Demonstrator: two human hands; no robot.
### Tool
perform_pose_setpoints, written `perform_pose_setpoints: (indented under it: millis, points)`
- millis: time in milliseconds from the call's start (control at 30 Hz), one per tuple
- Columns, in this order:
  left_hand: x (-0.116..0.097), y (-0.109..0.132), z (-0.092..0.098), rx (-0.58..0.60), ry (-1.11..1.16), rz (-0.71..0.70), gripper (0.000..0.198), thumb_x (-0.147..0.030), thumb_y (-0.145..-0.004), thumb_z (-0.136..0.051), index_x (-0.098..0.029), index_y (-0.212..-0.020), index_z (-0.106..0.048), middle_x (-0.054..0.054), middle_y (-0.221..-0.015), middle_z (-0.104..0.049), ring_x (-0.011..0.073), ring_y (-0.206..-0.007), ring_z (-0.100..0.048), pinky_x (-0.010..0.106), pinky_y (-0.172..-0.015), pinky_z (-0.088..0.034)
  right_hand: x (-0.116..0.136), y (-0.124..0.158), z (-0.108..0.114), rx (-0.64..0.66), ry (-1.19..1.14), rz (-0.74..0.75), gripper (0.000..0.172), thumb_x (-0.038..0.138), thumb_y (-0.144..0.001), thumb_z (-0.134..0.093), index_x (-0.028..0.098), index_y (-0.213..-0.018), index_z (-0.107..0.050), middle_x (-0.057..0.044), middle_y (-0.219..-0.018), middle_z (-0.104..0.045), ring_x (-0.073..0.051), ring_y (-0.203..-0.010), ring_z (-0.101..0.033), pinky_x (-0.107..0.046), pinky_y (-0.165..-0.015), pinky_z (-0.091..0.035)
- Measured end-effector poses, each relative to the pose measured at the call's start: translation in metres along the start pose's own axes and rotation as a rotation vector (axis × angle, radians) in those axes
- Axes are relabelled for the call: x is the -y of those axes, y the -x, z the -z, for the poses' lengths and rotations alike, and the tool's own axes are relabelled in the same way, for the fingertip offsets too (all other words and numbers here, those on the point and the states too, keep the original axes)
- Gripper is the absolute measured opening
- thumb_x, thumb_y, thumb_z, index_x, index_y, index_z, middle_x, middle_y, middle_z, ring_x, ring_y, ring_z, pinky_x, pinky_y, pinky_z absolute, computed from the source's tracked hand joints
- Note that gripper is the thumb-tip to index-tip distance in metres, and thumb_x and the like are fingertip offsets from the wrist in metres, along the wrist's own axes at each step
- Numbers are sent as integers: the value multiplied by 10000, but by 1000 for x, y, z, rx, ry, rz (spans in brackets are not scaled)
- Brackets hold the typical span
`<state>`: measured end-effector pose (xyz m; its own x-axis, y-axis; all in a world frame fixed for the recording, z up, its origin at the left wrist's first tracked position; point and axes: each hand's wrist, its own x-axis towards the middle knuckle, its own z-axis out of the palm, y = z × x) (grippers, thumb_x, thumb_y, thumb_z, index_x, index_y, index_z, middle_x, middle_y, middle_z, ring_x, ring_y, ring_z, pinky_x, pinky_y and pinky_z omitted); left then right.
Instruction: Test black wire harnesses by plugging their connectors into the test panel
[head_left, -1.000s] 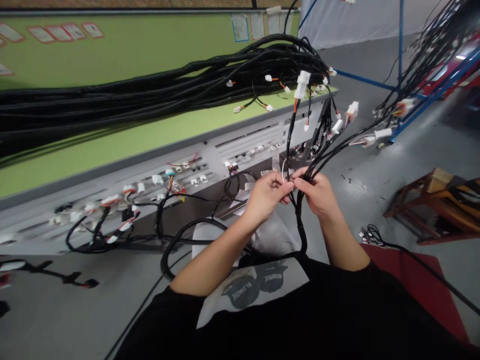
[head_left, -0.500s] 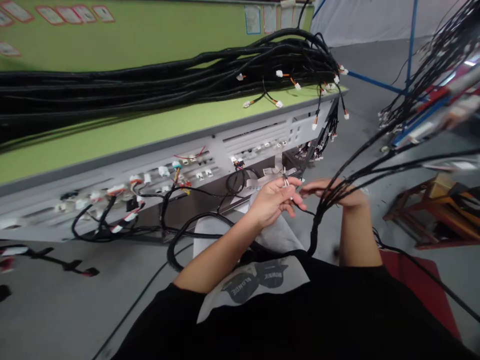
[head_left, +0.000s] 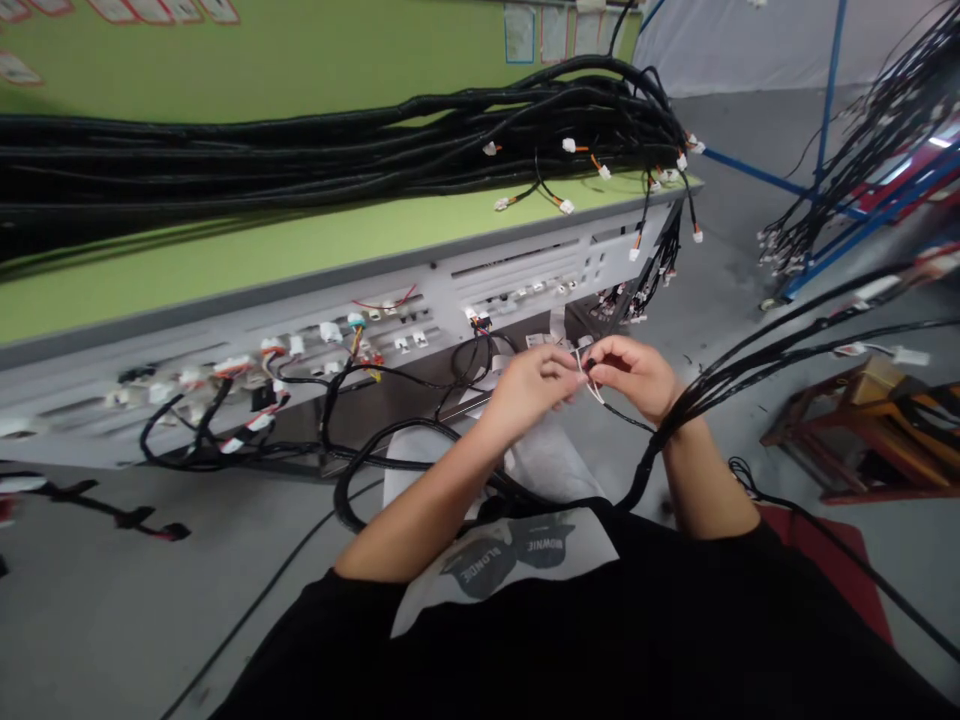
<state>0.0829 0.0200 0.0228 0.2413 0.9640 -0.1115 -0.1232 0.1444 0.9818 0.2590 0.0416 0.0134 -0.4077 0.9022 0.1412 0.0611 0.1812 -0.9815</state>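
Note:
My left hand (head_left: 529,384) and my right hand (head_left: 632,372) meet in front of my chest, fingertips pinched together on a thin white tie (head_left: 589,381) and a thin black wire. A black wire harness (head_left: 757,352) rises from my lap, crosses my right wrist and fans out to the right, ending in white connectors (head_left: 892,353). Both hands are closed in a pinch.
A grey test bench (head_left: 420,300) with several plugged connectors stands ahead, with a green top (head_left: 247,260) carrying a thick pile of black harnesses (head_left: 337,150). More harnesses hang on a blue rack (head_left: 847,170) at right. A wooden stool (head_left: 862,430) stands on the grey floor.
The harness branches that stood upright between my hands have swung down to the right over my right wrist. My hands have stayed together, now pinching the small white tie.

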Motion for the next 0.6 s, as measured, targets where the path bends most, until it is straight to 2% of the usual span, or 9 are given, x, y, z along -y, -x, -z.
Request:
perform_pose_setpoints:
  millis: [100, 267, 400, 467, 600]
  points:
    - [-3, -7, 4, -47, 196, -23, 336, -264, -658, -773, -121, -902, -593, -20, -600, -597, 74, -441, -532, 161, -385, -384, 3, 5, -8, 30, -41, -18, 287, 423, -737, -714, 181, -796, -572, -1, -740, -624, -114, -676, -579, -263, -656, -482]
    - [2, -7, -3, 112, 349, 31, 311, -320, -676, -776, -103, -799, -589, -16, -522, -559, 61, -421, -506, 152, -391, -375, 7, 10, -17, 77, -148, -28, 306, 433, -763, -694, 180, -833, -535, -9, -722, -634, -111, -649, -594, -253, -613, -484]
    - [3, -4, -6, 113, 438, 0, 327, -338, -670, -783, -116, -802, -583, -40, -516, -539, 42, -396, -469, 142, -374, -345, 9, 14, -16, 96, -114, 4, 295, 432, -773, -685, 177, -830, -548, -16, -754, -639, -110, -667, -587, -255, -623, -484]
    - [2, -2, -5, 99, 467, -6, 324, -317, -668, -785, -130, -812, -563, -35, -576, -577, 33, -393, -459, 140, -364, -341, 8, 16, -15, 59, -106, 0, 302, 433, -756, -700, 177, -817, -552, -14, -772, -637, -113, -684, -590, -261, -641, -491]
    - [4, 0, -1, 150, 493, 33, 344, -332, -674, -769, -155, -830, -519, -21, -699, -637, 16, -333, -401, 143, -289, -259, 2, 19, -13, -168, -208, -43, 349, 454, -702, -741, 199, -829, -540, 16, -707, -635, -110, -619, -590, -264, -618, -496]
